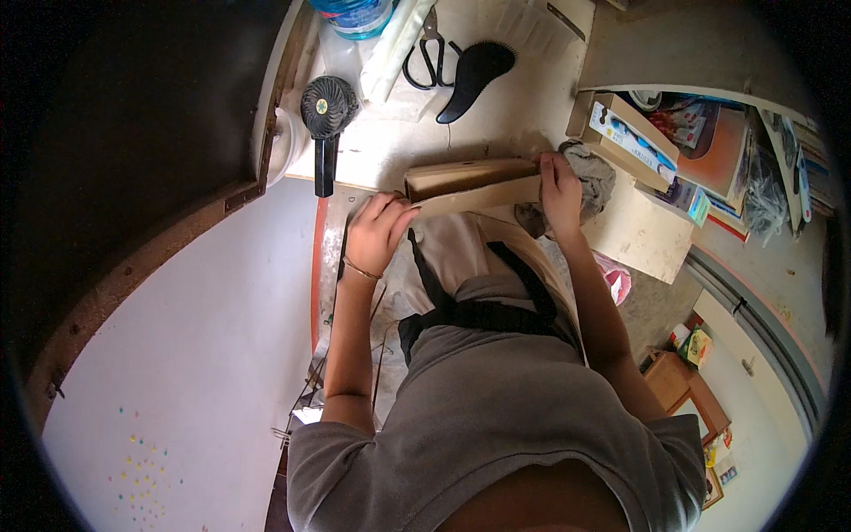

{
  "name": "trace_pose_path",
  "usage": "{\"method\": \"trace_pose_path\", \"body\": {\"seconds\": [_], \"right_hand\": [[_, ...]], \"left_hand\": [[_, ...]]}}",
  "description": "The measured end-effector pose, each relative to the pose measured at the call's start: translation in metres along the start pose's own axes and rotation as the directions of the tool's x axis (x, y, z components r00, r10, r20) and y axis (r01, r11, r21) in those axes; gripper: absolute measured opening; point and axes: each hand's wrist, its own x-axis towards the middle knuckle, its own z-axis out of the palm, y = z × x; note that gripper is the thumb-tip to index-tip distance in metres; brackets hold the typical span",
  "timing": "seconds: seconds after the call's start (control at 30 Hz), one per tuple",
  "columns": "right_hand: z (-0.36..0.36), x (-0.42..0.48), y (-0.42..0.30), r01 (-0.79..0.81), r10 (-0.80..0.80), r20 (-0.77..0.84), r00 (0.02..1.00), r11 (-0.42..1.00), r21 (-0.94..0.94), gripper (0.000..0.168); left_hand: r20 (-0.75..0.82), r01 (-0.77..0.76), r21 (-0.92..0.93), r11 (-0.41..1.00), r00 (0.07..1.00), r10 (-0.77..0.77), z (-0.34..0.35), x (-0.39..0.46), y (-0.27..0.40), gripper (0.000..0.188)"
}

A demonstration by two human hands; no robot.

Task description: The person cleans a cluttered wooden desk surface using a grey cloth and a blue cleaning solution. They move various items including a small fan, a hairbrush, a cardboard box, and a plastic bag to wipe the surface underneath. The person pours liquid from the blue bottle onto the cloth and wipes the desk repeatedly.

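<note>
A narrow, open brown box (488,195), apparently cardboard, spans the space between my hands at the table's front edge. My left hand (380,229) grips its left end, with the thumb along the near panel and a thin bangle on the wrist. At the opposite end, my right hand (560,193) pinches the corner between thumb and fingers. The inside of the box is mostly hidden by its near panel. A crumpled grey cloth (592,179) lies just beyond my right hand.
On the white table (392,143) lie a black handheld fan (328,110), black-handled scissors (432,60), a black comb-like brush (475,76) and a white roll (395,50). A blue-tinted bottle (356,16) stands behind. To the right, a shelf holds a packaged toothbrush (633,143) and several books (715,156).
</note>
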Motion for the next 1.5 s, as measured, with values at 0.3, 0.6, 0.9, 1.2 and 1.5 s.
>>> {"method": "trace_pose_path", "body": {"seconds": [0.3, 0.6, 0.9, 1.2, 1.5], "right_hand": [[0.022, -0.03, -0.077, 0.505, -0.431, 0.353, 0.831, 0.85, -0.15, 0.033], [0.082, -0.035, -0.125, 0.608, -0.402, 0.523, 0.752, 0.729, -0.314, 0.033], [0.085, -0.034, -0.116, 0.598, -0.469, 0.414, 0.78, 0.754, -0.271, 0.018], [0.078, -0.031, -0.106, 0.642, -0.496, 0.437, 0.75, 0.705, -0.301, 0.017], [0.065, -0.035, -0.105, 0.634, -0.496, 0.456, 0.739, 0.741, -0.221, 0.02]], "left_hand": [[-0.029, 0.109, -0.169, 0.98, 0.993, -0.116, 0.007, 0.004, 0.008, 0.04], [0.116, 0.231, -0.613, 0.756, 0.972, -0.203, 0.023, -0.025, -0.043, 0.078], [0.183, 0.13, -0.399, 0.908, 0.981, -0.06, 0.036, -0.008, -0.058, 0.067], [0.103, 0.1, -0.41, 0.907, 0.993, -0.063, 0.042, -0.017, -0.049, 0.063], [0.042, 0.028, -0.365, 0.931, 0.999, -0.014, 0.048, -0.021, -0.05, 0.061]]}}
